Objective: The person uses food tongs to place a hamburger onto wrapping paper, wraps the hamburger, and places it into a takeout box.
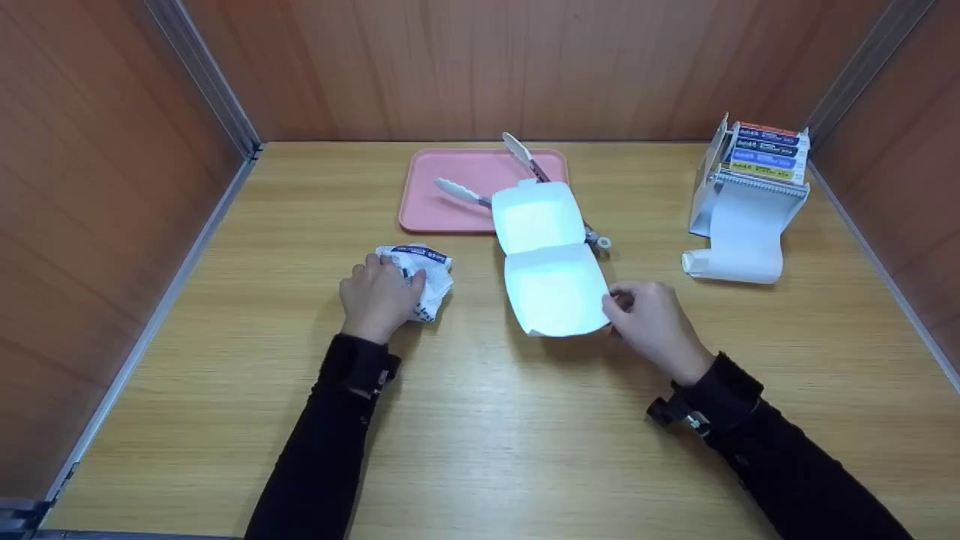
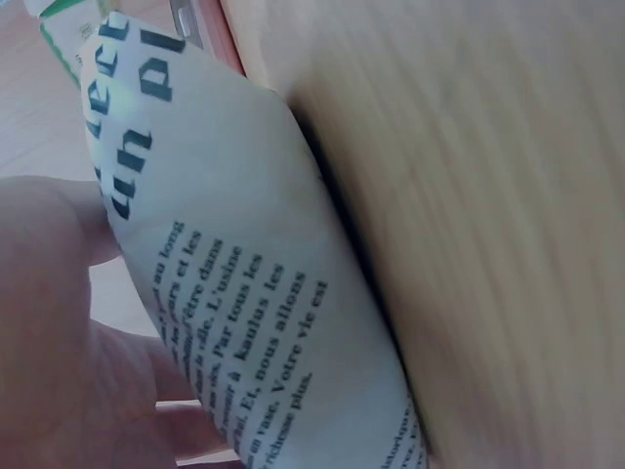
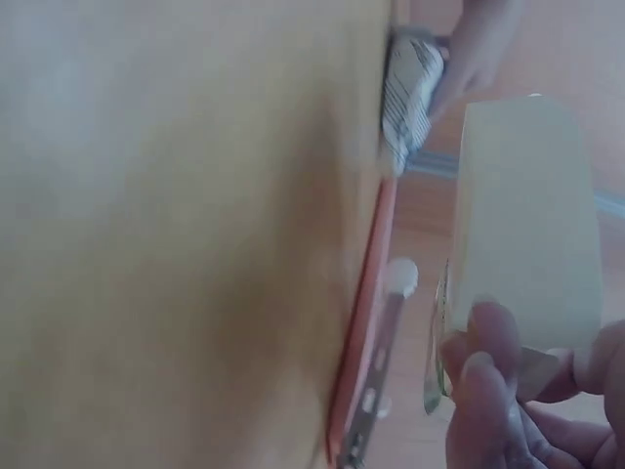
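Observation:
My left hand (image 1: 379, 292) grips a package wrapped in printed white paper (image 1: 431, 281) on the table, left of the middle. In the left wrist view dark print covers the wrapped package (image 2: 244, 254), and what it contains is hidden. An unfolded white hinged takeout box (image 1: 555, 289) is pinched at its near right corner by my right hand (image 1: 652, 322). The right wrist view shows thumb and fingers on the edge of the box (image 3: 532, 215), which is held above the table. Inside, the box looks bare.
A pink tray (image 1: 442, 169) lies at the back with tongs (image 1: 459, 192) across it, their jaws spread and partly hidden by the box. At the right stands a dispenser with coloured labels (image 1: 765, 154), a strip of white paper (image 1: 746, 240) hanging from it. Wooden panels enclose the table.

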`<state>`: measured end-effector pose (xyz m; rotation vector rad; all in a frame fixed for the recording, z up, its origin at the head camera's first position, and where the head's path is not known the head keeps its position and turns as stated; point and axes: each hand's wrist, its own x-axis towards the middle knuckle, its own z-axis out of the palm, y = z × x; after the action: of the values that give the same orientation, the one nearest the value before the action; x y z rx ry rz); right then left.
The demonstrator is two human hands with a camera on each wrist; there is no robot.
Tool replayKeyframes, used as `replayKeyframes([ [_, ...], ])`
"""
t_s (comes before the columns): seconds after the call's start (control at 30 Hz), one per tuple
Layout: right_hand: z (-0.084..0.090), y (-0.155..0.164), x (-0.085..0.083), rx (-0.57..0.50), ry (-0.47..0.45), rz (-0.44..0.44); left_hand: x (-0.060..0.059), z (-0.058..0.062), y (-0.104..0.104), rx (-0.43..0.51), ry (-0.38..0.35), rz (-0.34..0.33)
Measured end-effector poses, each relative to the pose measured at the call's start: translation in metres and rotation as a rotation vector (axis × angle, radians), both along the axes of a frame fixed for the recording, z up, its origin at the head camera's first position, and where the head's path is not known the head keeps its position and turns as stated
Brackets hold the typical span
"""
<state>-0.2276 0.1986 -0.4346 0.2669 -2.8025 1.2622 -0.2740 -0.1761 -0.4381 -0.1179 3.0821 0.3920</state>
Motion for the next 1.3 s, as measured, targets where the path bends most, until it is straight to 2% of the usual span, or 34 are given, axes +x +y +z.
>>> replayKeyframes([
  [0.2,-0.016,-0.011,0.017,-0.053,-0.040,-0.020,0.000,0.001,0.001,0.012,0.000,0.010],
  [0.4,-0.019,-0.015,0.018,-0.074,-0.152,-0.040,0.000,0.001,0.001,0.021,0.014,0.024],
  [0.47,-0.019,-0.016,0.016,-0.046,-0.209,-0.040,0.000,0.001,0.002,0.021,0.017,0.022],
  [0.63,-0.015,-0.023,0.011,0.104,-0.314,0.002,0.001,0.001,0.003,0.007,0.015,0.036],
  [0.83,-0.009,-0.035,0.001,0.203,-0.365,0.005,0.003,0.000,0.005,0.000,0.025,0.040],
  [0.9,-0.009,-0.040,-0.001,0.235,-0.319,0.017,0.003,-0.001,0.004,0.001,0.041,0.042],
  [0.93,-0.009,-0.041,-0.002,0.271,-0.254,0.032,0.004,-0.001,0.004,0.002,0.048,0.042],
  [1.03,-0.003,-0.049,0.000,0.432,0.010,0.053,0.004,-0.003,0.005,0.005,0.059,0.044],
  [1.1,0.007,-0.058,0.001,0.495,0.194,0.047,0.005,-0.003,0.005,0.000,0.065,0.044],
  [1.13,0.013,-0.065,0.001,0.493,0.266,0.050,0.005,-0.002,0.005,-0.002,0.068,0.045],
  [1.2,0.026,-0.085,0.000,0.414,0.331,0.089,0.005,0.000,0.005,-0.016,0.091,0.055],
  [1.3,0.041,-0.126,-0.007,0.265,0.303,0.202,0.006,0.005,0.002,-0.039,0.173,0.071],
])
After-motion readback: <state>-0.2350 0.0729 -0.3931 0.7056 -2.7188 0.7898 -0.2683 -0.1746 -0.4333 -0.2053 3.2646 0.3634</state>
